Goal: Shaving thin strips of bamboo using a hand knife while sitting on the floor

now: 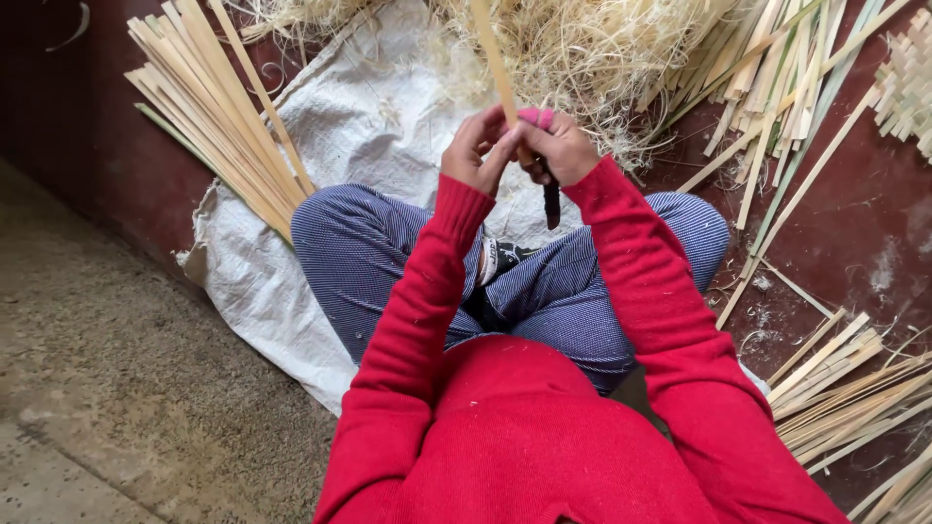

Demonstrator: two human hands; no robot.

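Observation:
I sit cross-legged in a red sweater and blue striped trousers. My left hand (476, 150) pinches the lower end of a thin pale bamboo strip (492, 56) that rises away from me. My right hand (555, 146), with a pink wrap on one finger, grips a dark knife (551, 202) whose tip points down towards my lap. Both hands meet at the base of the strip, above my knees.
A white woven sack (291, 233) lies under my legs. A bundle of long bamboo strips (218, 107) lies at the left, a heap of fine shavings (582, 49) ahead, more strips (786, 87) at the right and lower right (845, 398). A woven piece (908, 82) sits at the far right.

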